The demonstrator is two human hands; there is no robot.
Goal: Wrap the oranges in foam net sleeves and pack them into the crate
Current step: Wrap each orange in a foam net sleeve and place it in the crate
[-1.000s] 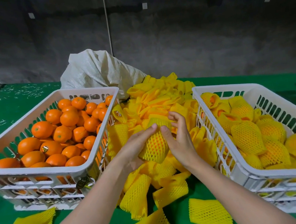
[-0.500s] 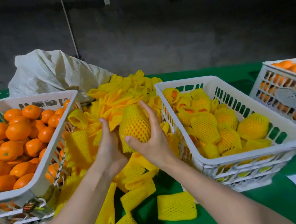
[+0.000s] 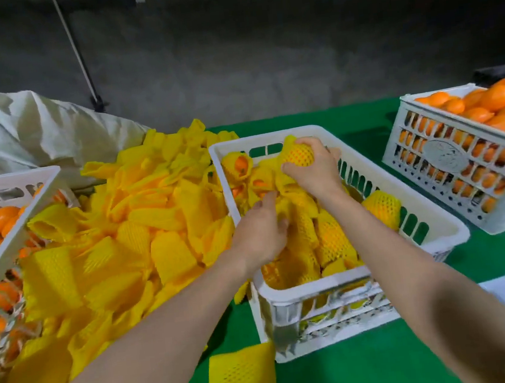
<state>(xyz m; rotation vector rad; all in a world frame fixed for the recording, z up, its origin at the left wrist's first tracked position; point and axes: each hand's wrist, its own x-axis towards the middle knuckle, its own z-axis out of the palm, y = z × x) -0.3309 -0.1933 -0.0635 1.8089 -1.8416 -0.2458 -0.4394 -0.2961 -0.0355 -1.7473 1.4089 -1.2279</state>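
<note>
Green table (image 3: pixel 373 375): right hand (image 3: pixel 314 172) grips wrapped orange (image 3: pixel 297 155) over crate (image 3: pixel 314 292); left hand (image 3: pixel 257 234) relaxed.

Bright, even overhead light on the green table (image 3: pixel 373 372); the back wall (image 3: pixel 261 50) is dim. Soft shade under the right forearm (image 3: pixel 464 318). Motion blur smears the front of the packing crate (image 3: pixel 326 311); edges bow outward.

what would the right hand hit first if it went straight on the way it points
Probably the far wall of the white crate, just beyond the wrapped orange the right hand holds; depth is unclear, so it could clear the rim instead.
</note>
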